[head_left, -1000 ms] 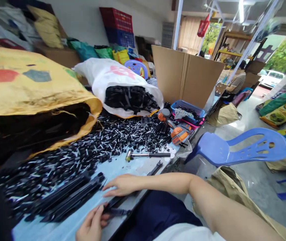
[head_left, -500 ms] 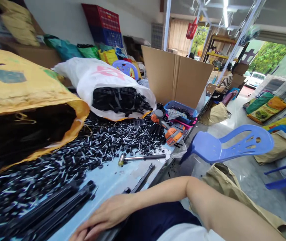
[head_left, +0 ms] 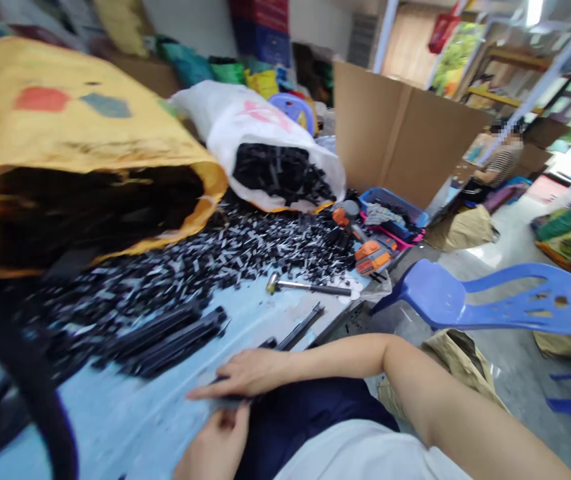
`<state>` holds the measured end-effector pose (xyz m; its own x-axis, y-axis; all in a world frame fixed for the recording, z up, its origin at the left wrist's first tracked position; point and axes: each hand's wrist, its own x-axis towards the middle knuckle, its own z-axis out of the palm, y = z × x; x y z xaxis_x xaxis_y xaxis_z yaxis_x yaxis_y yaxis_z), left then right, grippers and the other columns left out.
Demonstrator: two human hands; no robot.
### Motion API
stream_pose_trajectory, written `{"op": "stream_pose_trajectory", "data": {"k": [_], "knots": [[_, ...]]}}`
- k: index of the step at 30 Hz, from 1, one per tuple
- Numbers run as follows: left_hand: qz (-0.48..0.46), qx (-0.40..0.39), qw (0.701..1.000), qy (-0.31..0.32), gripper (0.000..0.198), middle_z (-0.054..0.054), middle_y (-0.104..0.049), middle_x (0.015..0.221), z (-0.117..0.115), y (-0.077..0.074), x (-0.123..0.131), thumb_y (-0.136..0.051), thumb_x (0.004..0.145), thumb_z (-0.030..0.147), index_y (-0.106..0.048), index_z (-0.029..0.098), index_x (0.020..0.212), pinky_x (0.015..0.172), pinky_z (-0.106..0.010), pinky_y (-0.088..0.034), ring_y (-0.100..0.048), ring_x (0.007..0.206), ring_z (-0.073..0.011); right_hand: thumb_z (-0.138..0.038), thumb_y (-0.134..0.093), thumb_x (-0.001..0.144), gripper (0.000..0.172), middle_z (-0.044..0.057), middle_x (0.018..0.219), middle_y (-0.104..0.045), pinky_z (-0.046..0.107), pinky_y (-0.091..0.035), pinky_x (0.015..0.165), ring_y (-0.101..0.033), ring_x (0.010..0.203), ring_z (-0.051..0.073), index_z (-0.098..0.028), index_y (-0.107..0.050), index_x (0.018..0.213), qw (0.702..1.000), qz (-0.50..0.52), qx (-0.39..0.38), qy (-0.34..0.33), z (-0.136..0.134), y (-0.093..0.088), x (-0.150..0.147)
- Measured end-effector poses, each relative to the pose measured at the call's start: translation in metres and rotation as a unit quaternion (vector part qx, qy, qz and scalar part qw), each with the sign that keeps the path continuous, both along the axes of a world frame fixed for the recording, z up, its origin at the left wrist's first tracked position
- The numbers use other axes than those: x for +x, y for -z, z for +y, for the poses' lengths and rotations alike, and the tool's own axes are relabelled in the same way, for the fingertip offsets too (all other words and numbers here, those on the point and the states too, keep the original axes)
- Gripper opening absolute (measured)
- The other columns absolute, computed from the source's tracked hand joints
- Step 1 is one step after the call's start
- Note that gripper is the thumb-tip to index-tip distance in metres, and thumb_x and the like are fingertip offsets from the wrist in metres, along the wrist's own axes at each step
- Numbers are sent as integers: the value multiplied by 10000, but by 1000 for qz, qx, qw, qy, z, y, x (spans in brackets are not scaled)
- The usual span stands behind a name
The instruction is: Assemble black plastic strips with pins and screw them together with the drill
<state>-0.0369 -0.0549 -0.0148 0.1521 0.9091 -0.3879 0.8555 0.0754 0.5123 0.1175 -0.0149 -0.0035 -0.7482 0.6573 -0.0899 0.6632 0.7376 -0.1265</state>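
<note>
Looks like you're working a dark strip [head_left: 233, 402] at the surface's [head_left: 155, 407] near edge between your left hand [head_left: 215, 440] and right hand [head_left: 253, 372], but blur's hiding whether either grip is closed, so next you're probably needing a steadier hold.

I see bare right arm [head_left: 345, 355] bent | bare right hand [head_left: 251, 373] palm-down, forefinger extended | bare left hand [head_left: 218, 437] beside, fingers curled

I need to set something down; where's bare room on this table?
Bare patches: between the hammer, black bars and right hand; and between those bars and the left hand. Crowded: small black pieces along both sacks.
</note>
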Motion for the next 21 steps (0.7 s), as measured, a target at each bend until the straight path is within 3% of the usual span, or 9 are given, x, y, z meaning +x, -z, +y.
{"op": "stream_pose_trajectory", "data": {"k": [3,7,11,16,21], "knots": [[103,28,994,0,399,-131,-666,653,-7,-20,36,-362,818,445,-670,196,764,594,-380,-445,-649,662,-328,-189,-354,891,522,39,857,-557,222,-405,685,-514,737,120,-218,-261,1404,1000,-17,-1,-15,3,4,8],[129,31,990,-37,421,-161,-662,702,-1,-17,59,-362,859,398,-692,136,850,599,-321,-429,-649,700,-297,-181,-341,898,486,57,921,-551,254,-421,760,-499,808,130,-228,-308,1381,1000,17,21,-11,12,16,15],[125,43,988,-84,412,-174,-666,742,1,-5,60,-389,862,399,-692,120,864,605,-296,-414,-650,731,-283,-158,-338,896,479,66,1003,-552,280,-430,842,-494,891,138,-224,-333,1370,998,67,22,2,16,27,18],[113,55,990,-56,372,-179,-679,809,3,-3,49,-410,854,356,-689,111,834,634,-295,-406,-648,809,-292,-126,-394,853,497,117,1048,-544,340,-447,854,-494,914,174,-177,-388,1347,996,81,8,22,13,29,19],[96,62,991,-72,361,-179,-680,836,3,-4,54,-401,874,345,-669,105,850,637,-295,-399,-649,827,-286,-134,-378,858,459,121,1080,-584,358,-444,898,-527,959,174,-179,-451,1309,983,129,-95,87,20,21,12]]}}
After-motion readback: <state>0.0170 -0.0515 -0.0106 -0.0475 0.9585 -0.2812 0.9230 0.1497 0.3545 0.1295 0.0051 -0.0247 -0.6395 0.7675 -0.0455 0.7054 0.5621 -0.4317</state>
